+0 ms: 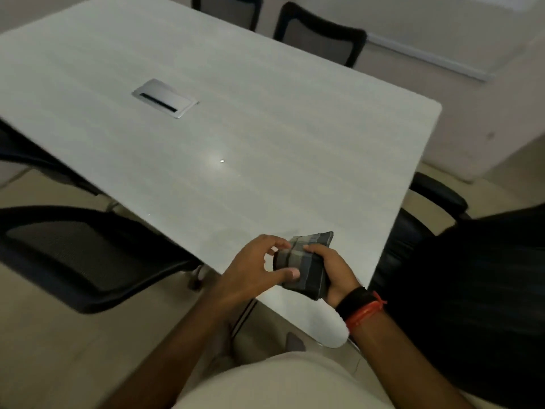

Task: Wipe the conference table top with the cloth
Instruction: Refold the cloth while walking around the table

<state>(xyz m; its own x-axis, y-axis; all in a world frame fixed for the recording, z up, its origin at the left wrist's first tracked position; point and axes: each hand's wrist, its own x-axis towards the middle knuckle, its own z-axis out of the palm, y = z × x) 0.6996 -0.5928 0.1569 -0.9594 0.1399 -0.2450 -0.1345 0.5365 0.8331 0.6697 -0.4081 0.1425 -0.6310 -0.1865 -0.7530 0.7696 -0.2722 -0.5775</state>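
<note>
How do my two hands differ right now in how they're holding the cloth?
The right hand grips the folded cloth from its side, thumb on top; the left hand only pinches its near edge with fingertips. The right wrist wears a black band and red thread; the left is bare. Both are over the table corner.

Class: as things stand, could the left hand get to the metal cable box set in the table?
Probably yes. The tabletop between the left hand and the cable box is bare, though the hand is busy on the cloth and the reach looks long.
</note>
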